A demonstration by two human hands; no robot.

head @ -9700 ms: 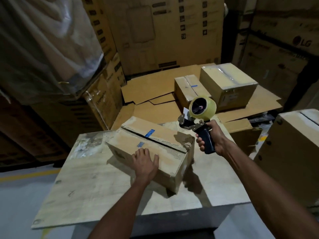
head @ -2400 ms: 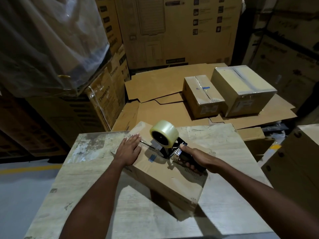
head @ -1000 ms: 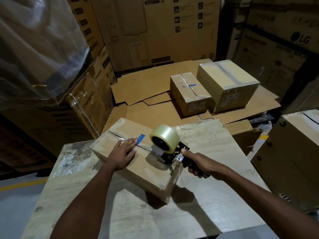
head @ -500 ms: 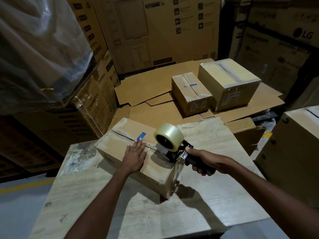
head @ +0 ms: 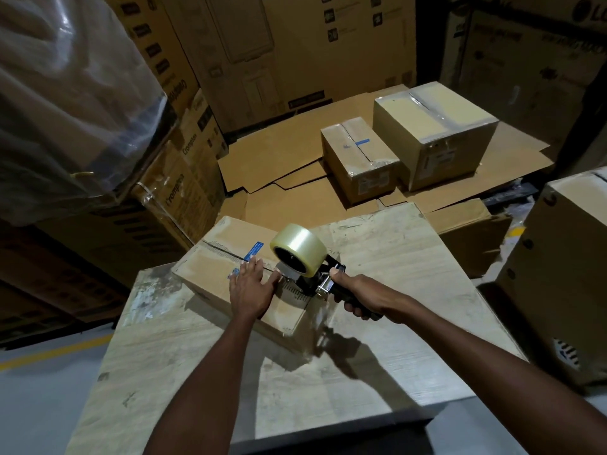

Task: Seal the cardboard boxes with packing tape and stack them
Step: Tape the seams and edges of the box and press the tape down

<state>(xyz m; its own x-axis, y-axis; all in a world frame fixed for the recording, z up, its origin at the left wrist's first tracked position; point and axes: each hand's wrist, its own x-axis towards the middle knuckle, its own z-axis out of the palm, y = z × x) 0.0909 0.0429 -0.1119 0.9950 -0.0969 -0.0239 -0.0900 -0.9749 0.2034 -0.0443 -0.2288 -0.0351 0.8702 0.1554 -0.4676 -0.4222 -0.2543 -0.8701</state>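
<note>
**Dispenser on the seam, box pinned to the table**

The right hand (head: 356,293) is curling its fingers tight round the dark handle of the tape dispenser (head: 310,284), thumb lying along the top. The roll of clear tape (head: 300,247) is sitting over the near end of the cardboard box (head: 212,266), on its top seam. The left hand (head: 251,292) is pressing flat on the box top, fingers straight, just beside the dispenser. The box is resting on the pale wooden table (head: 387,257), toward its far left corner. Beyond, two taped boxes (head: 359,156) (head: 437,126) are sitting side by side on flattened cardboard (head: 272,162).
</note>
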